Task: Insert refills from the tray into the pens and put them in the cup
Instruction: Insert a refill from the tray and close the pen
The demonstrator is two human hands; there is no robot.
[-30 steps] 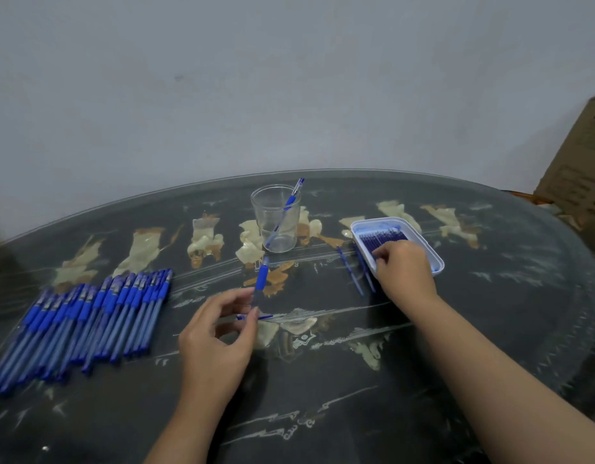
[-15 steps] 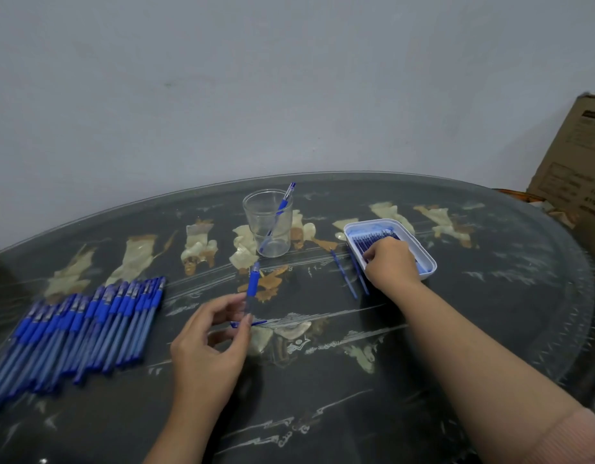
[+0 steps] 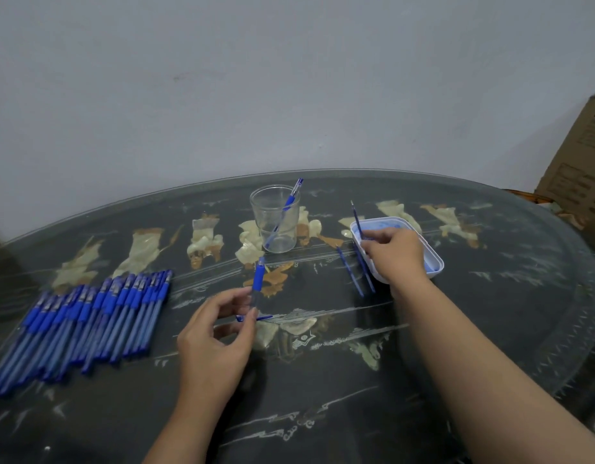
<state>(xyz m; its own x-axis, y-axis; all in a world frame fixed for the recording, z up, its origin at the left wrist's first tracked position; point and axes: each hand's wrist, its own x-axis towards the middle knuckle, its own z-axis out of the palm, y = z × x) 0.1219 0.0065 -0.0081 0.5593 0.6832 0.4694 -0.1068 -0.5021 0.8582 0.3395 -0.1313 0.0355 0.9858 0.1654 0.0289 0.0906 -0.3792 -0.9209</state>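
Observation:
A clear plastic cup (image 3: 276, 218) stands at the table's middle back with one blue pen (image 3: 287, 205) leaning in it. My left hand (image 3: 216, 336) pinches a blue pen barrel (image 3: 258, 278) that points up and away, and a small blue cap piece (image 3: 256, 318) lies by its fingertips. Over the white tray (image 3: 435, 262) of blue refills on the right, my right hand (image 3: 395, 252) pinches one thin refill (image 3: 356, 219) lifted with its tip upward. Two loose refills (image 3: 356, 272) lie on the table just left of the tray.
A row of several blue pens (image 3: 85, 316) lies on the left of the dark glass-topped table (image 3: 323, 380). A cardboard box (image 3: 580, 162) stands beyond the table's right edge. A pale wall rises right behind the table.
My right hand, which was reaching into the tray, has lifted one refill out so that its tip stands above the rim. The left hand keeps holding the pen barrel in place.

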